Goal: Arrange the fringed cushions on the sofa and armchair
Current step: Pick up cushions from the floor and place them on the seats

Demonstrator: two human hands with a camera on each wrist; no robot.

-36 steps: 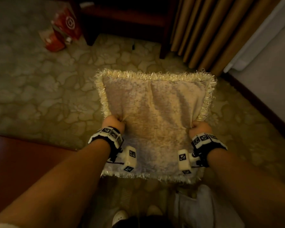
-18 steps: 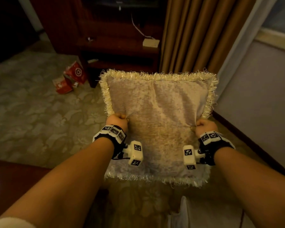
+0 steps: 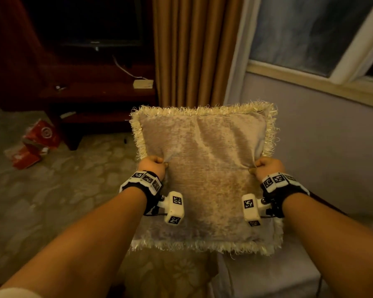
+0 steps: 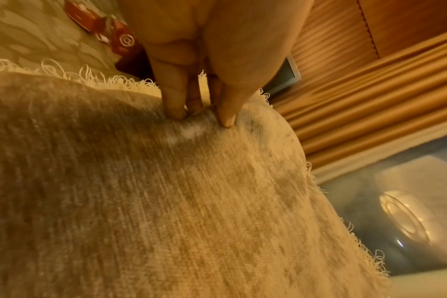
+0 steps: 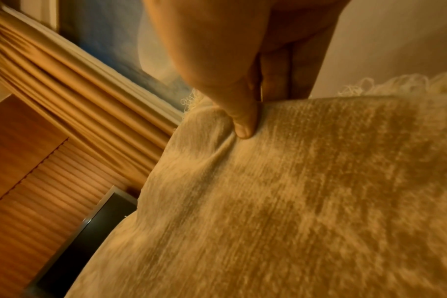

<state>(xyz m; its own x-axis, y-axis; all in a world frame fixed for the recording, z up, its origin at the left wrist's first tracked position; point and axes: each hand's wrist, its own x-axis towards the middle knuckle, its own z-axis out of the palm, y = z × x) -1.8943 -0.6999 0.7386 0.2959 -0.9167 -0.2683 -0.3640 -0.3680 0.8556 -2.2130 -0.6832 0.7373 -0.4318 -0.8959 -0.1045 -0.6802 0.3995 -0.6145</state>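
1. Both forearms extended forward from the body, roughly parallel, each wrist fitted with a band carrying printed markers.
2. The left hand point(image 3: 153, 166) was curled closed on the left edge of the fringed cushion point(image 3: 205, 168), at about mid-height. In the left wrist view, the fingertips point(image 4: 176, 113) dug into the fabric and raised a small fold.
3. The right hand point(image 3: 266, 166) was clenched on the opposite edge at the same height. In the right wrist view, the thumb point(image 5: 242, 125) pressed a crease into the cover.
4. The cushion was square, covered in beige chenille-like fabric with a pale looped fringe on all four sides. Creases ran inward from both grip points.
5. The cushion was held upright in the air between the two hands, its face toward the person. Its upper half stood above the grips and its lower half hung below the wrists.
6. Behind the cushion stood a tan pleated curtain point(image 3: 192, 50) and a window point(image 3: 310, 29).
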